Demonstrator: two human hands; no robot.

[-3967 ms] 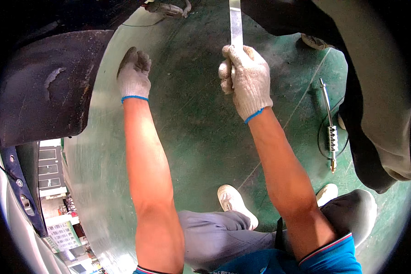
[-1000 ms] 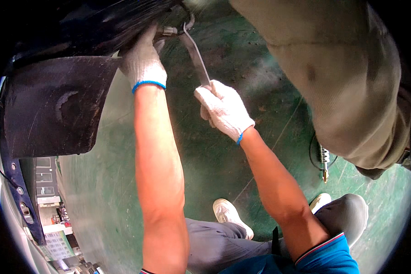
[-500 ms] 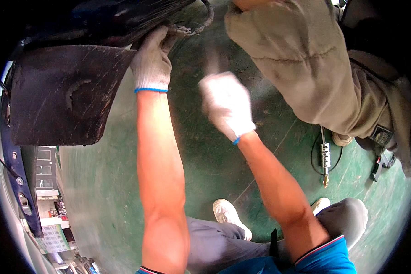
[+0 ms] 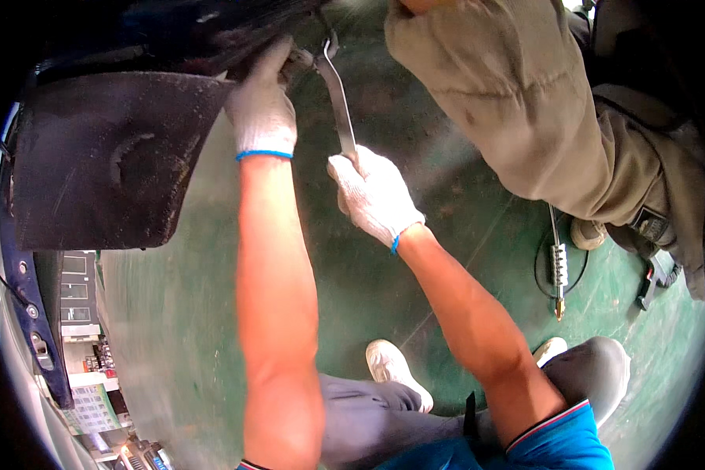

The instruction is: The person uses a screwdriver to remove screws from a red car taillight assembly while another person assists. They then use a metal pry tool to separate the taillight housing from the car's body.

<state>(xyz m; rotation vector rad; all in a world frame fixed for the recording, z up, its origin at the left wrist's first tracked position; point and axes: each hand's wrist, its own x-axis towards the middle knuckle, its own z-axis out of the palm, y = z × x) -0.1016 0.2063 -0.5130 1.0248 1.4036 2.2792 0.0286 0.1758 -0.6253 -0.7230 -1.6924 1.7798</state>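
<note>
My left hand (image 4: 262, 117), in a white knit glove with a blue cuff, reaches up under a dark vehicle body (image 4: 172, 39). Its fingers are closed around something at the body's lower edge, mostly hidden in shadow, beside a dark fitting (image 4: 299, 59). In my right hand (image 4: 374, 192), gloved likewise, is a flat metal bar (image 4: 341, 102) with a bent end. The bar points upward, its tip beside the fitting and a dark hose (image 4: 334, 39); whether they touch I cannot tell.
Left of my left hand hangs a scuffed black flap (image 4: 94, 164). Another person's tan-clothed leg (image 4: 517, 102) fills the upper right. On the green floor (image 4: 188, 313) lies a metal rod tool with a brass tip (image 4: 558, 274). Shelves (image 4: 78, 298) stand at the left.
The blurred swing of my right hand has stilled, and the bar now shows clearly with its tip near the fitting. My left hand stays in about the same place.
</note>
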